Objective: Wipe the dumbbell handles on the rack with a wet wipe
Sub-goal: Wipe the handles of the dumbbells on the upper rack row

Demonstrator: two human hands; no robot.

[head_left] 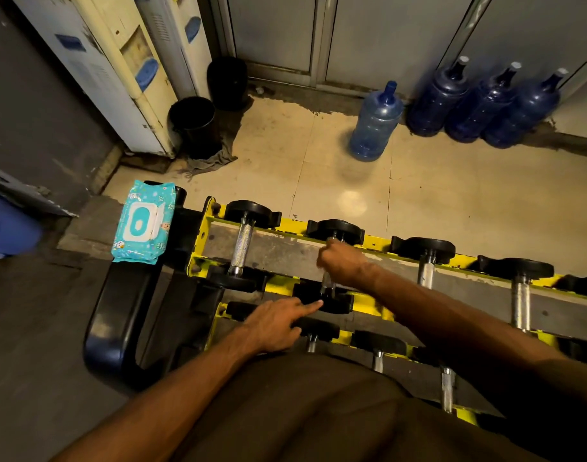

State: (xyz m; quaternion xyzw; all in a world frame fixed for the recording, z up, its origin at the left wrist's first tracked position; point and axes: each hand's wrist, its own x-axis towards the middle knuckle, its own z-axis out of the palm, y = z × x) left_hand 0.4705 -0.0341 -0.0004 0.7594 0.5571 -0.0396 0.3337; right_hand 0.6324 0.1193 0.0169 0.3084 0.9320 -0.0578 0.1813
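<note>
Leftmost, a teal pack of wet wipes (142, 221) lies flat, its white flap down, on top of the black end frame (119, 311) of the rack, with two black bins (195, 125) on the floor beyond it. Next comes the yellow rack (290, 225) itself, and across its upper rails rests the first dumbbell (244, 243), its knurled metal handle bare and untouched. My left hand (275, 323) holds nothing: the index finger is stretched out straight, its tip touching the near black head (335, 300) of the second dumbbell, while the other fingers lie loosely curled. Just past it my right hand (343, 261) is a fist wrapped round the second handle (326, 281), of which only a short shiny stretch shows below my knuckles. A pale scrap peeps out at the top of that fist, but I cannot tell whether it is the wipe. Beyond, a light blue water jug (375, 123) stands alone on the tiled floor. Further right the third handle (426, 275) and the fourth handle (520, 301) sit bare on the same rails, with three dark blue jugs (485, 101) lined against the wall behind.
</note>
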